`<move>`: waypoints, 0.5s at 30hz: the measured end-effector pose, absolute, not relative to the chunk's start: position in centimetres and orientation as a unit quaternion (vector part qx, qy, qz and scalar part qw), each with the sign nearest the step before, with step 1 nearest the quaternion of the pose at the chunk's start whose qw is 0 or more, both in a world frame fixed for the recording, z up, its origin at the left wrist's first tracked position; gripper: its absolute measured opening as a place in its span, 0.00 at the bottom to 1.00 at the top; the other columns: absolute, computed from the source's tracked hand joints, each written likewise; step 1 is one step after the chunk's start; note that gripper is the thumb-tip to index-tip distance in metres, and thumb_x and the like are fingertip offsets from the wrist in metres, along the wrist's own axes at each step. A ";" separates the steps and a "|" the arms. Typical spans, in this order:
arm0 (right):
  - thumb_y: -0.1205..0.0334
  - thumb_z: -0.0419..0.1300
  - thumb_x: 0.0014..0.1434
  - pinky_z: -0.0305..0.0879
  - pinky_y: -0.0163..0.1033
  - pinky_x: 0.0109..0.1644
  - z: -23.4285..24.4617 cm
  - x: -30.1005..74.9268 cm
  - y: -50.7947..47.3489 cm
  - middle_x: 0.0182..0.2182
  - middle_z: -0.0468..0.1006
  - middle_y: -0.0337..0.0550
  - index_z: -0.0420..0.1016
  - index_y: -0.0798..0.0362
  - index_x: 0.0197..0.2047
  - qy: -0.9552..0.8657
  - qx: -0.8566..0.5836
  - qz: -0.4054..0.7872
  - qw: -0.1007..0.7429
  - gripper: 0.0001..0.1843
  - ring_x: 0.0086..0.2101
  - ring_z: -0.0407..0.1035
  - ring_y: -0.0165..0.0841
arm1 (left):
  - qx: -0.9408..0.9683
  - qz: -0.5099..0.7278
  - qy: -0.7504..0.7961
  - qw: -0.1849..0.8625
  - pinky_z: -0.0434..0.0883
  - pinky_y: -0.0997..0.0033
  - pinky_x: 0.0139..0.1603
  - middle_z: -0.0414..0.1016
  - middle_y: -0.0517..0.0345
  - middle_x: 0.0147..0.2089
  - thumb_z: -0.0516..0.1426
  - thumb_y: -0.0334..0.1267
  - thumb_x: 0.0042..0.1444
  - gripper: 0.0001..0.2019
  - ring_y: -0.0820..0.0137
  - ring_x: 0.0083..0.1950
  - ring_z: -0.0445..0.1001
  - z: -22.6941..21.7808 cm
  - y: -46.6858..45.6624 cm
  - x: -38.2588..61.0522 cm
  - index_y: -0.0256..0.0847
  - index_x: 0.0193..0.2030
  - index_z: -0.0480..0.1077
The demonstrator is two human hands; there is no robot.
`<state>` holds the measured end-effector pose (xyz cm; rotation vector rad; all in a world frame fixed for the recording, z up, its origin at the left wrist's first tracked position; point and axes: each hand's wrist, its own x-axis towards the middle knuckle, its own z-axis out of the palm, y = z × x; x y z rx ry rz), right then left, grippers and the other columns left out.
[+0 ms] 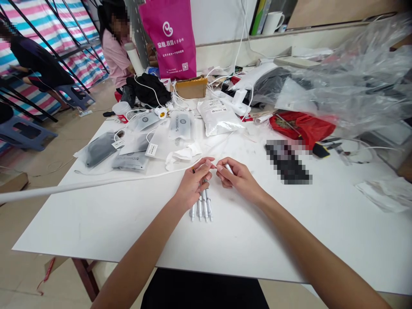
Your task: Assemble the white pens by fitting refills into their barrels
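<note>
My left hand (195,184) is closed in a pinch above the white table (257,231). Whatever is between its fingertips is too small to make out. My right hand (236,176), its fingertips meeting those of the left, is curled around a white pen (228,168); only a short length of it shows above the fingers. Several white and clear pens (200,210) lie side by side on the table just below my left hand, their upper ends hidden by it.
Bagged dark items (104,148) and a filled white plastic pouch (219,116) lie beyond my hands. A white cable (96,183) crosses the left side. To the right are a blurred dark object (286,162) and a red bag (302,128). Two people sit at the far left.
</note>
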<state>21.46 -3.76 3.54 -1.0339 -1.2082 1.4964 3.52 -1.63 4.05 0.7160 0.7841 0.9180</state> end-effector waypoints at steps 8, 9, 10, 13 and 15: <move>0.38 0.66 0.66 0.49 0.36 0.26 3.6 21.4 -3.9 0.27 0.70 0.33 0.72 0.50 0.43 -0.498 -0.410 0.611 0.460 0.23 0.21 0.51 0.23 | 0.384 0.442 0.392 0.710 0.48 0.78 0.18 0.80 0.54 0.45 0.71 0.54 0.56 0.24 0.83 0.25 0.61 4.1 -1.6 3.6 0.44 0.55 0.82; 0.38 0.66 0.66 0.48 0.36 0.26 3.7 21.4 -3.9 0.27 0.70 0.33 0.72 0.50 0.43 -0.498 -0.409 0.610 0.461 0.22 0.21 0.51 0.23 | 0.389 0.448 0.402 0.697 0.49 0.78 0.19 0.81 0.54 0.45 0.71 0.54 0.56 0.24 0.83 0.25 0.61 4.2 -1.6 3.6 0.44 0.54 0.82; 0.38 0.66 0.65 0.48 0.36 0.26 3.8 21.4 -3.9 0.27 0.71 0.33 0.72 0.50 0.43 -0.496 -0.408 0.612 0.462 0.22 0.21 0.50 0.23 | 0.392 0.454 0.411 0.686 0.50 0.78 0.20 0.82 0.53 0.46 0.71 0.54 0.56 0.24 0.83 0.24 0.61 4.2 -1.6 3.7 0.43 0.54 0.82; 0.38 0.67 0.65 0.49 0.36 0.25 3.8 21.3 -4.0 0.28 0.72 0.34 0.72 0.50 0.42 -0.491 -0.406 0.618 0.461 0.23 0.21 0.50 0.23 | 0.399 0.469 0.433 0.658 0.53 0.76 0.21 0.84 0.52 0.45 0.72 0.54 0.54 0.22 0.83 0.23 0.61 4.2 -1.6 3.8 0.40 0.48 0.81; 0.37 0.67 0.65 0.49 0.36 0.25 3.7 21.2 -4.0 0.28 0.72 0.34 0.71 0.50 0.42 -0.491 -0.404 0.619 0.461 0.23 0.21 0.51 0.23 | 0.410 0.472 0.438 0.646 0.53 0.76 0.21 0.84 0.52 0.44 0.72 0.55 0.54 0.22 0.82 0.23 0.61 4.3 -1.6 3.8 0.40 0.46 0.80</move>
